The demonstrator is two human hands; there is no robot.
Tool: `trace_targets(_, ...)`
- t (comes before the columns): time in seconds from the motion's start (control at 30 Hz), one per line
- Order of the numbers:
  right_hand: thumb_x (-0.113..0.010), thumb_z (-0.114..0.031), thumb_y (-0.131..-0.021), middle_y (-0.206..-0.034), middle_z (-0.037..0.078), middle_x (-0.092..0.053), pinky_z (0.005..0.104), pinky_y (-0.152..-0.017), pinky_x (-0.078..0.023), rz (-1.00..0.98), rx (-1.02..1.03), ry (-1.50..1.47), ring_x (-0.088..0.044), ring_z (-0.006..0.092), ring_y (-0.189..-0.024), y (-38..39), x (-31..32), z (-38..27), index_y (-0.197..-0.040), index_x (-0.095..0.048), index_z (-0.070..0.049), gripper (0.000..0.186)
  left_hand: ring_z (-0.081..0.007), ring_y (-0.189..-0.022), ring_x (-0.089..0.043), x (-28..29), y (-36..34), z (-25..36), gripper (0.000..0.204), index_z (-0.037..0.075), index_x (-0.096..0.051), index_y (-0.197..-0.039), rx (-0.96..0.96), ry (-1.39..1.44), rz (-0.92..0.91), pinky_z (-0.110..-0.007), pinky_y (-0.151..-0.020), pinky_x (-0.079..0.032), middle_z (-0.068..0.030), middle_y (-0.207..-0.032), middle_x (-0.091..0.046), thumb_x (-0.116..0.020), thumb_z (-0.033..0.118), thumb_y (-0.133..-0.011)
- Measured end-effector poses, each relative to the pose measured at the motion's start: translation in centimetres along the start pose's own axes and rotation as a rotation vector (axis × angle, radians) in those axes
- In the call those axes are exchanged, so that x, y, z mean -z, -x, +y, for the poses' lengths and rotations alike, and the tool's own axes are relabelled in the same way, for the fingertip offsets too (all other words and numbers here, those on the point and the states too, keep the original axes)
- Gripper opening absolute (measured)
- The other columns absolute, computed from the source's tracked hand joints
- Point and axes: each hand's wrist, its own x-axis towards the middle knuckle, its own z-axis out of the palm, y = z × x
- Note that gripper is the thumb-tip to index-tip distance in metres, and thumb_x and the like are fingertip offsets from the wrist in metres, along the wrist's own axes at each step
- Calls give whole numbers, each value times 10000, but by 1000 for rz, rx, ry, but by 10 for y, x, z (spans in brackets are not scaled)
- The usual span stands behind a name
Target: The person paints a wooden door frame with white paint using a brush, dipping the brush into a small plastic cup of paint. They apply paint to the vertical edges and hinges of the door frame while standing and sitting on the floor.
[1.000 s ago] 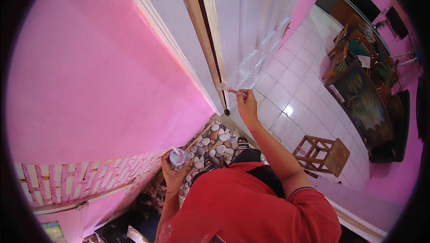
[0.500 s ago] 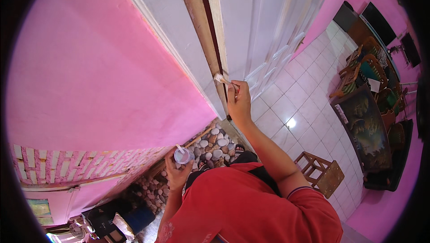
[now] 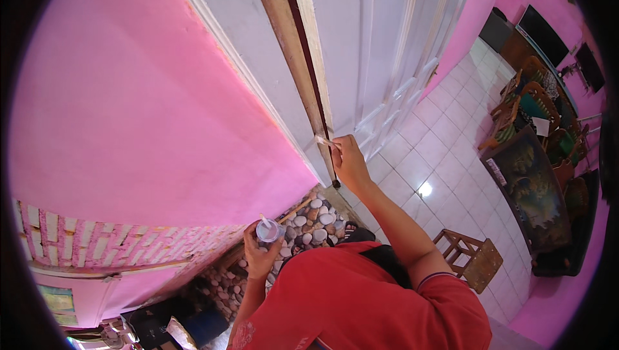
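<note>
My right hand (image 3: 350,163) grips a small brush (image 3: 325,141), its pale bristles at the narrow strip of bare wood (image 3: 290,40) along the door frame, beside a dark gap. The grey-white door (image 3: 400,28) is on the right of that gap, with shiny streaks low on its panels. My left hand (image 3: 256,253) holds a clear cup (image 3: 274,234) of pale paint with a white stick or handle in it, low beside the pink wall (image 3: 148,118).
A wooden stool (image 3: 480,266) stands on the white tiles (image 3: 416,169). Stacked chairs (image 3: 535,98), a leaning dark painting (image 3: 525,189) and screens (image 3: 541,34) line the far right wall. Pebble-patterned flooring (image 3: 313,221) lies underfoot. Dark items (image 3: 155,324) sit at the lower left.
My right hand with the brush rose toward the frame's wood, then moved lower in the picture along it. The view has shifted, bringing a metal fitting at the top into sight.
</note>
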Motion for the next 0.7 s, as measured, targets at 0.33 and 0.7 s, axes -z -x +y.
trace_targets(0.33,-638,-39,-967,-1049,141,-577,435,-769,-536,-32,312,139,-637,352,-892,-54,89,-86,-1158,-635,-42,191,-200,-1121,-587,18,15,-3,699,-3,-466,-1335,-6,13,22,-360,-981,-492,-123,-1216,-569,-856,3,-755)
trace_targets(0.7,-602,-53,-899,-1049,102,-545,358,-813,-573,-502,606,547,-595,256,-1016,-75,79,-45,-1193,-631,16,303,-208,-1114,-586,13,20,6,696,7,-480,-1326,-51,-59,82,-357,-984,-483,-126,-1221,-566,-865,10,-746)
